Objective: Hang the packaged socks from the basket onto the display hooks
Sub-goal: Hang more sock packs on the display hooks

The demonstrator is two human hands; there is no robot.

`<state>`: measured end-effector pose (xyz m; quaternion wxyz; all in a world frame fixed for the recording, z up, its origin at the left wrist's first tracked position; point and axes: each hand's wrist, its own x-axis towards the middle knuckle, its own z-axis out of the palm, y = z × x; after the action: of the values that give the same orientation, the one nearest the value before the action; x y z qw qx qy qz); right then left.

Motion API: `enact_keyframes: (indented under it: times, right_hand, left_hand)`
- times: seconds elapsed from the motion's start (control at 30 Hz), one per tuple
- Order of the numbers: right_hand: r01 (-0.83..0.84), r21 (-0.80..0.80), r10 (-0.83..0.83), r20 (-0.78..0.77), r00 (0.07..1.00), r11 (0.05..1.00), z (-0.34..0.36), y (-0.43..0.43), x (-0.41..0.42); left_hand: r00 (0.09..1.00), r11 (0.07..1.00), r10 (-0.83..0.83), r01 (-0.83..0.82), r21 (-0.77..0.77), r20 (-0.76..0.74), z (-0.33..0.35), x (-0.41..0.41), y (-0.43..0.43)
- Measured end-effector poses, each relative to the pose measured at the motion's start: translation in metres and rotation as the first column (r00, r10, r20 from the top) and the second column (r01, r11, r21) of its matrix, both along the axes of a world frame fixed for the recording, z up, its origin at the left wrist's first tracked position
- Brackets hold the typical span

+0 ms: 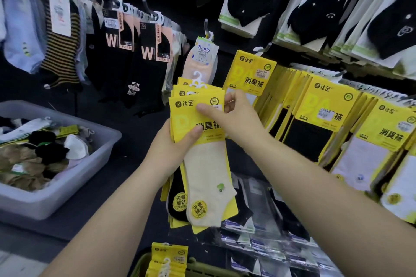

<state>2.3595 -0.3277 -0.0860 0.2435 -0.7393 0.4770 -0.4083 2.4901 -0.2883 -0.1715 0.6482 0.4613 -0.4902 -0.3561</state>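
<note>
A dark display wall [198,13] hung with socks fills the upper frame. A grey tub [56,198] of loose socks sits at the left edge. Rows of hung yellow-carded packs [326,105] crowd the right side. At centre, a fanned stack of yellow packaged socks [202,164] is held upright, a cream pair in front. The green basket [207,271] at the bottom edge holds more yellow packs [168,256]. The left hand [173,144] grips the stack's left side, thumb across the front. The right hand [234,119] pinches the front card's top, thumb in front, fingers curled behind. A metal display hook [266,47] juts out just above right.
</note>
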Motion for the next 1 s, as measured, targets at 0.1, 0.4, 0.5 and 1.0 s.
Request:
enact_keyframes:
  times: [0.1,0.4,0.5,1.0]
  right_hand:
    - [-0.041,0.003,0.040,0.134,0.990,0.999,0.002,0.003,-0.004]
    - [-0.153,0.057,0.137,0.223,0.965,0.987,0.005,0.003,-0.022]
    - [-0.090,0.072,0.062,0.329,0.942,0.993,0.004,0.003,-0.018]
    - [0.261,0.000,-0.228,0.490,0.842,0.965,0.083,-0.042,-0.044]
  left_hand:
    - [0.998,0.999,-0.020,0.017,-0.035,-0.058,0.001,-0.004,0.002]
    - [0.997,0.997,0.079,-0.079,-0.014,0.020,-0.002,-0.001,-0.005]
    - [0.994,0.995,0.095,-0.093,-0.039,0.057,-0.001,-0.004,-0.005]
    - [0.962,0.972,0.232,-0.236,0.007,0.144,-0.013,0.013,-0.013]
